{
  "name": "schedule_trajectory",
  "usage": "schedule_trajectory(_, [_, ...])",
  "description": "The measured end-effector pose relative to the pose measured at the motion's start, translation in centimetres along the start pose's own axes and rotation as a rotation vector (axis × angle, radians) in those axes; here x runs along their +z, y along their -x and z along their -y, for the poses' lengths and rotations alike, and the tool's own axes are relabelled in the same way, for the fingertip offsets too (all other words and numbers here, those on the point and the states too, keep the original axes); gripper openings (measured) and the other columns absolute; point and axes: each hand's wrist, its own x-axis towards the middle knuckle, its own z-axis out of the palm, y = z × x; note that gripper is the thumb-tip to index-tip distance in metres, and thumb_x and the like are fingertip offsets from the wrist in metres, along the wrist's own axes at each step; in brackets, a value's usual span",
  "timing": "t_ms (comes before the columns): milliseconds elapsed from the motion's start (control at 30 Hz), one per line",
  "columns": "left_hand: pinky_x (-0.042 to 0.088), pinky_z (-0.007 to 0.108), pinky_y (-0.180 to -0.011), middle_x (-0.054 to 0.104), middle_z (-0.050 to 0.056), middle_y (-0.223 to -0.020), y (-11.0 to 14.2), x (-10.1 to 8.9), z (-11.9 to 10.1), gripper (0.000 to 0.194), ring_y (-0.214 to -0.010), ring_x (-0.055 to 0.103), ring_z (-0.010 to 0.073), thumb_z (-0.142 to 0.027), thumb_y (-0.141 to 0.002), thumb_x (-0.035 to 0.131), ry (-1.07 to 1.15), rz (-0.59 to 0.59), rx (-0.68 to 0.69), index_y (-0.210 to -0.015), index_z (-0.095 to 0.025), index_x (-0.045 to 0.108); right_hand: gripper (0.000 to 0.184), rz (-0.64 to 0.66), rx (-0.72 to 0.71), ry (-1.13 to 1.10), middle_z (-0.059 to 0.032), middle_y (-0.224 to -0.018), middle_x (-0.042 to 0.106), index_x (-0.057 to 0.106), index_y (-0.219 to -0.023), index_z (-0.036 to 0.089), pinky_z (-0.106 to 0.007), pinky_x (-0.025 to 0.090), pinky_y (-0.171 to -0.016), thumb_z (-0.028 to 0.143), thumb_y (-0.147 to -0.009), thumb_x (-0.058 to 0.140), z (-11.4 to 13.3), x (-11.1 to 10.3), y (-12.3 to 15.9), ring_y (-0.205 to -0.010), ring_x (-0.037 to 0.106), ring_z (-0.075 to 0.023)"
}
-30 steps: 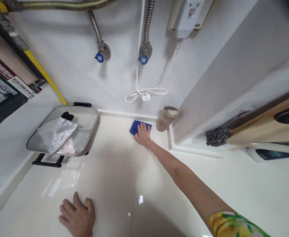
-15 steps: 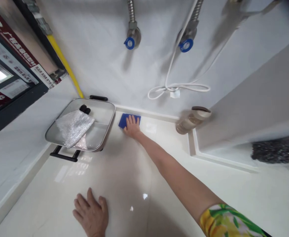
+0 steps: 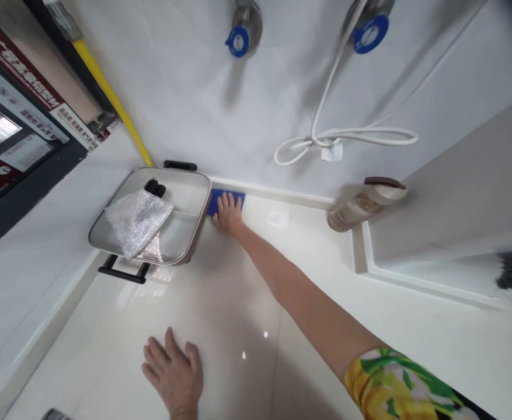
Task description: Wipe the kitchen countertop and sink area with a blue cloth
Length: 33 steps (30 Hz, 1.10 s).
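My right hand (image 3: 227,211) reaches far across the glossy white counter (image 3: 247,303) and presses flat on a blue cloth (image 3: 237,199) at the back edge, its fingers stretched over it. The cloth lies against the wall, right beside a square electric pan (image 3: 185,198) with a glass lid. My left hand (image 3: 174,373) rests flat on the counter near me, fingers spread, holding nothing.
A clear plastic bag (image 3: 137,219) lies on the pan's lid. A beige bottle (image 3: 363,205) stands at the back right by a raised white ledge (image 3: 413,274). Two blue-capped valves (image 3: 238,41) and a coiled white cable (image 3: 347,137) hang on the wall. A yellow pipe (image 3: 115,108) runs at left.
My right hand has slid the blue cloth leftward along the back edge, from near the bottle to beside the pan. My left hand stays planted on the counter.
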Motion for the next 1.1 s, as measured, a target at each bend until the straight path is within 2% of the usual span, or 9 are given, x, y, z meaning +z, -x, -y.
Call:
schedule_trajectory(167, [0.023, 0.066, -0.117, 0.028, 0.034, -0.156, 0.0, 0.0, 0.2, 0.061, -0.151, 0.019, 0.0440, -0.039, -0.097, 0.033, 0.005, -0.019, 0.020, -0.144, -0.002, 0.047, 0.073, -0.009, -0.011, -0.012, -0.0220, -0.165, 0.017, 0.027, -0.157, 0.003, -0.069, 0.002, -0.119, 0.040, -0.094, 0.038, 2.3, 0.2, 4.2, -0.153, 0.011, -0.0409])
schedule_trajectory(333, [0.024, 0.067, -0.116, 0.031, 0.034, -0.154, 0.2, -0.2, 0.1, 0.061, -0.151, 0.019, 0.0442, -0.038, -0.096, 0.035, 0.020, -0.007, 0.002, -0.144, -0.002, 0.046, 0.073, 0.057, -0.118, -0.014, -0.0204, -0.166, 0.015, 0.027, -0.157, 0.004, -0.068, 0.001, -0.120, 0.041, -0.096, 0.038, 5.1, 0.5, 8.5, -0.154, 0.009, -0.0398])
schedule_trajectory(467, [0.024, 0.067, -0.116, 0.032, 0.035, -0.153, 0.4, -0.3, 0.1, 0.059, -0.150, 0.021, 0.0445, -0.036, -0.096, 0.037, 0.016, -0.013, -0.021, -0.142, -0.002, 0.049, 0.070, 0.089, -0.218, -0.038, -0.0197, -0.166, 0.015, 0.029, -0.157, 0.005, -0.066, 0.001, -0.121, 0.041, -0.097, 0.037, 6.2, 0.2, 11.8, -0.154, 0.009, -0.0386])
schedule_trajectory(567, [0.025, 0.066, -0.116, 0.034, 0.035, -0.152, 0.5, -0.3, 0.1, 0.057, -0.149, 0.024, 0.0455, -0.035, -0.095, 0.039, 0.011, -0.019, -0.030, -0.141, -0.003, 0.050, 0.070, 0.102, -0.244, -0.049, -0.0192, -0.166, 0.015, 0.029, -0.157, 0.006, -0.065, 0.000, -0.122, 0.041, -0.097, 0.038, 6.7, 0.0, 14.7, -0.154, 0.010, -0.0376])
schedule_trajectory(833, [0.026, 0.067, -0.115, 0.035, 0.034, -0.153, 0.9, -0.3, 0.5, 0.056, -0.150, 0.023, 0.0442, -0.033, -0.096, 0.038, 0.074, -0.053, -0.064, -0.142, -0.005, 0.050, 0.074, 0.164, -0.356, -0.044, -0.0200, -0.166, 0.009, 0.023, -0.158, 0.005, -0.063, -0.001, -0.123, 0.042, -0.097, 0.040, 8.4, -0.7, 24.4, -0.155, 0.006, -0.0369])
schedule_trajectory(1100, [0.027, 0.069, -0.115, 0.034, 0.032, -0.155, 1.6, -0.5, 1.2, 0.053, -0.150, 0.024, 0.0439, -0.034, -0.097, 0.036, 0.251, -0.069, -0.085, -0.139, -0.008, 0.056, 0.076, 0.195, -0.466, -0.072, -0.0205, -0.166, 0.007, 0.023, -0.158, 0.005, -0.064, 0.006, -0.123, 0.043, -0.096, 0.043, 9.2, -1.6, 35.0, -0.155, 0.005, -0.0373])
